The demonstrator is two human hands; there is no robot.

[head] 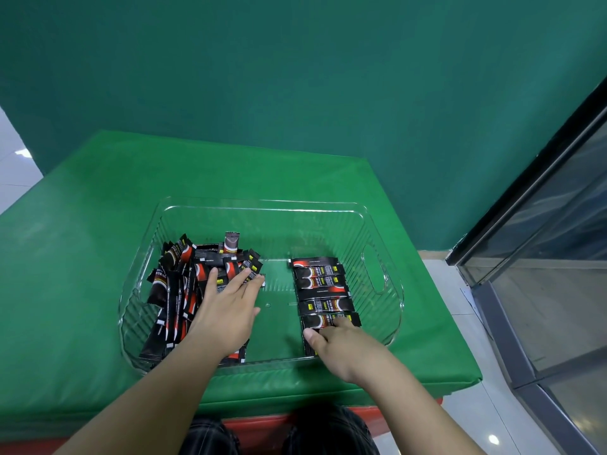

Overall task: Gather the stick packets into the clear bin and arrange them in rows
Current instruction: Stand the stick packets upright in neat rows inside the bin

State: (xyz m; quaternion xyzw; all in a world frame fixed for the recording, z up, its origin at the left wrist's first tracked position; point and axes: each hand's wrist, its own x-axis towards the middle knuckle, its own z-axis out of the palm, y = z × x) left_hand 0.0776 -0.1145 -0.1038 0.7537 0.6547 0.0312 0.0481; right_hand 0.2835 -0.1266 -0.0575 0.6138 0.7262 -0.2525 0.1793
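While the person leans over the clear bin (377,221) on the green-covered table (82,257), both hands are down inside it. On the bin's right side a row of stick packets (320,284) lies flat, each one crosswise and stacked toward the near wall, edges touching or slightly overlapping. On the left sits the loose heap of packets (177,284), some flat, some propped against the wall, one standing nearly upright at the back. The left hand (226,310) lies spread on top of that heap, fingers straight and fanned, pressing or feeling rather than gripping anything. The right hand (341,346) is at the near end of the row, thumb and fingers curled onto the nearest packet (323,320) (whether it pinches the packet or only pushes it I cannot tell from here). My guess is that this packet is being seated as the next one in the row. To do it well, I would slide it flush against its neighbour, ends level with those above, and keep it flat so it doesn't ride up over the one behind. The left hand would do best to peel a single packet off the top of the heap, not rake several, since those slick wrappers look apt to slip and fan out.
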